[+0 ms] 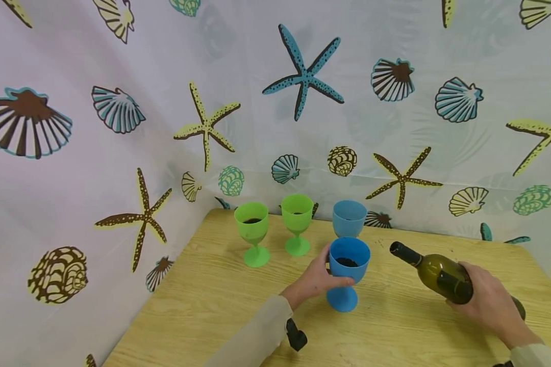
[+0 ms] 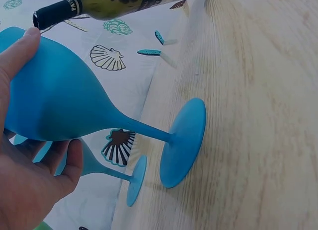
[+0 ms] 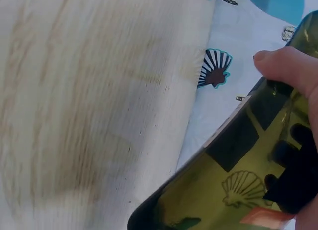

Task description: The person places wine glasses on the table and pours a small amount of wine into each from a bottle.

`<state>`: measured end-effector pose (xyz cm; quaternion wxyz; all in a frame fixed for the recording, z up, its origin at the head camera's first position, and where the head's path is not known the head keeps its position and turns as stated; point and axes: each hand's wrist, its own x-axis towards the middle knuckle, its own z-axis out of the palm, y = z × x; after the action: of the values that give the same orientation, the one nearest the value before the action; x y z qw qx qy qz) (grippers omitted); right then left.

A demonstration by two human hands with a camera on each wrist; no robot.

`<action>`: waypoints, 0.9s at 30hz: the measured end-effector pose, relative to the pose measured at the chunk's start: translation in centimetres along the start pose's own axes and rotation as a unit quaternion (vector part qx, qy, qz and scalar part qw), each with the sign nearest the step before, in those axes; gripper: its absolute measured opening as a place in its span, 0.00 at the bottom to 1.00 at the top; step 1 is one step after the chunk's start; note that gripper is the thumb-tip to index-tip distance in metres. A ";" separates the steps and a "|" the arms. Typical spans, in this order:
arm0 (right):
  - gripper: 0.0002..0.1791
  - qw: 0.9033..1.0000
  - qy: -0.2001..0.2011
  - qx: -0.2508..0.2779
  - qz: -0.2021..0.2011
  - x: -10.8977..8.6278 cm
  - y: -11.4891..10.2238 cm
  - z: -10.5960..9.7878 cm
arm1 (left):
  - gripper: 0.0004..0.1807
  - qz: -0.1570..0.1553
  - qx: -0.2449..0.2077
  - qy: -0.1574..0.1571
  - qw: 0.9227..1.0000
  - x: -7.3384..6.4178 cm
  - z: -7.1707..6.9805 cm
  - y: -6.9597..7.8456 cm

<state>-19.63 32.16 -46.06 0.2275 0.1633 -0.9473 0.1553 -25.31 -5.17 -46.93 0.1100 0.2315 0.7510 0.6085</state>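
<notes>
My left hand (image 1: 316, 279) grips the bowl of a blue goblet (image 1: 342, 299), thumb on the near side. Something dark lies inside its bowl. In the left wrist view the goblet's foot (image 2: 184, 143) is close to the tabletop; I cannot tell if it touches. Over to the right, my right hand (image 1: 489, 298) holds a green glass wine bottle (image 1: 433, 272) round its body. The bottle is tilted, its open mouth up and toward the goblet but apart from it. In the right wrist view the thumb presses along the bottle's side (image 3: 218, 190).
Behind the held goblet stands a second blue goblet (image 1: 350, 216). Two green goblets, one at the left (image 1: 251, 232) and another green goblet (image 1: 297, 219) beside it, hold dark contents. A wooden table (image 1: 202, 306) meets a seashell-print curtain (image 1: 248, 61) at its back and left edges.
</notes>
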 end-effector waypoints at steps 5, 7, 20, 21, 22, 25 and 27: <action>0.51 0.996 0.003 0.054 0.068 -0.3 0.0 -0.4 | 0.48 -0.010 0.004 0.004 1.000 0.3 0.0 0.2; 0.53 0.994 0.009 0.073 0.087 -0.3 -0.2 -0.6 | 0.49 -0.009 0.003 0.005 1.000 0.4 0.0 0.2; 0.55 0.955 0.036 0.203 0.213 1.3 -2.4 -0.6 | 0.50 -0.017 0.013 0.033 0.999 1.5 0.1 -0.2; 0.55 0.952 0.038 0.214 0.217 1.5 -2.5 -0.5 | 0.50 -0.018 0.014 0.035 0.999 1.6 0.1 -0.2; 0.55 0.949 0.039 0.223 0.220 1.7 -2.5 -0.3 | 0.50 -0.020 0.014 0.037 0.999 1.7 0.1 -0.2; 0.54 0.939 0.040 0.251 0.231 2.2 -2.5 0.4 | 0.50 -0.027 0.014 0.041 0.999 1.8 0.1 -0.1; 0.55 0.931 0.041 0.271 0.242 2.6 -2.4 0.8 | 0.50 -0.030 0.014 0.046 0.998 1.8 0.1 -0.1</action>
<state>-21.21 29.04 -44.98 0.1686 -0.0219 -0.8698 0.4632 -26.86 -4.17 -46.82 0.0907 0.1820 0.7706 0.6041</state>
